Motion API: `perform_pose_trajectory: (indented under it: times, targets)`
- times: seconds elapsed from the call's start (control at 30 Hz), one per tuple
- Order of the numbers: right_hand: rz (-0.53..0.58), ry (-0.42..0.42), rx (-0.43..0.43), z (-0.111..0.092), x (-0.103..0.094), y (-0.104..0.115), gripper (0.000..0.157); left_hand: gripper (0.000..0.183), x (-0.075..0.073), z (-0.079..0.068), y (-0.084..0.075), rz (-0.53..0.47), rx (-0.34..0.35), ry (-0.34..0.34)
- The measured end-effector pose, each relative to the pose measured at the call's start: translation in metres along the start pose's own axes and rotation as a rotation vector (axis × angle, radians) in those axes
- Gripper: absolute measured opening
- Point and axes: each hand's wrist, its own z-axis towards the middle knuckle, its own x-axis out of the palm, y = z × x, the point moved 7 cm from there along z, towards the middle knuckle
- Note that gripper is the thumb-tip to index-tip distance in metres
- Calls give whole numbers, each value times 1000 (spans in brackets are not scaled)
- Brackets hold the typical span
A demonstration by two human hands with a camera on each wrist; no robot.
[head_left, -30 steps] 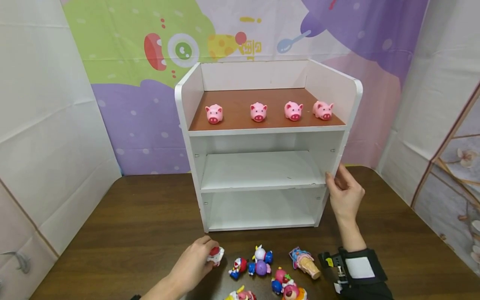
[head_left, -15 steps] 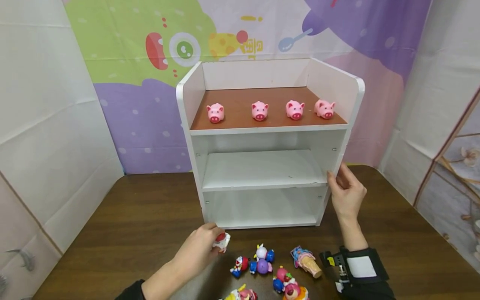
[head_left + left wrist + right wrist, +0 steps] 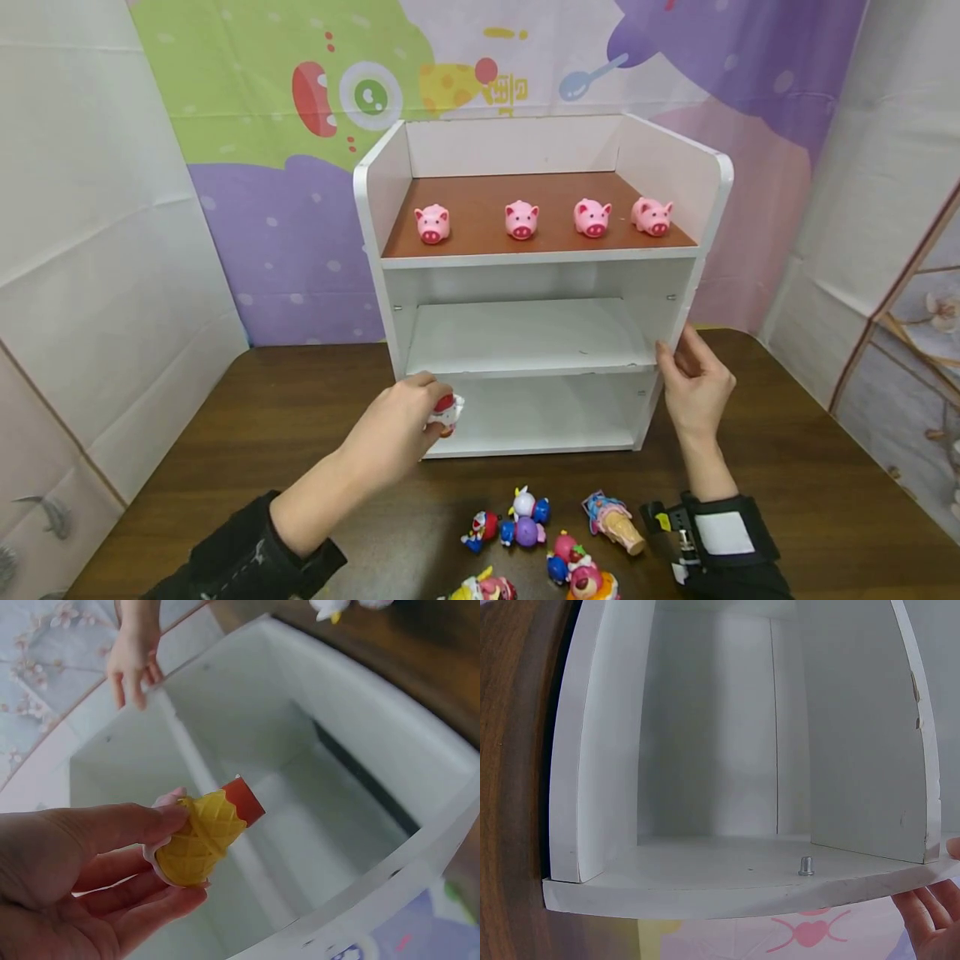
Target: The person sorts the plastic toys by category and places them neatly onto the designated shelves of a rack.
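Note:
My left hand [image 3: 393, 429] pinches a small ice-cream-cone toy figure [image 3: 199, 844] between thumb and fingers. In the left wrist view its yellow waffle cone and red end show; the head view shows its white and red side [image 3: 447, 414]. That hand hovers in front of the lower left opening of a white shelf unit [image 3: 517, 375]. On the unit's right side panel, my right hand [image 3: 696, 385] grips the edge at middle-board height, thumb in front and fingers behind. Pink pig toys [image 3: 521, 220] stand in a row on the brown top board [image 3: 480, 187].
On the dark wooden table [image 3: 300, 400] before the unit lie several small toys, among them a blue-and-pink cone figure [image 3: 615, 523], a purple-headed figure [image 3: 527, 532] and a pink bear figure [image 3: 585, 582]. A metal shelf peg [image 3: 806, 865] sticks out inside the right panel.
My left hand has lifted the cone toy from the table and carried it up and forward to the shelf's lower left. The right hand keeps its grip on the side panel.

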Motion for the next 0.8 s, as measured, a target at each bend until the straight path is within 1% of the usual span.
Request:
perform_pose_trajectory:
  times: [0.23,0.43,0.6,0.8]
  targets:
    - [11,7,15,0,0,-2,38,22,-20,24,-1,-4,-1,10]
    - [10,13,10,-1,0,-1,38,24,-30,43,3,18,-32,11]
    - [2,6,1,0,0,-1,38,23,-33,58,12,42,-79,20]
    - [-2,11,-2,0,0,-1,38,18,-29,70,22,73,-138,42]
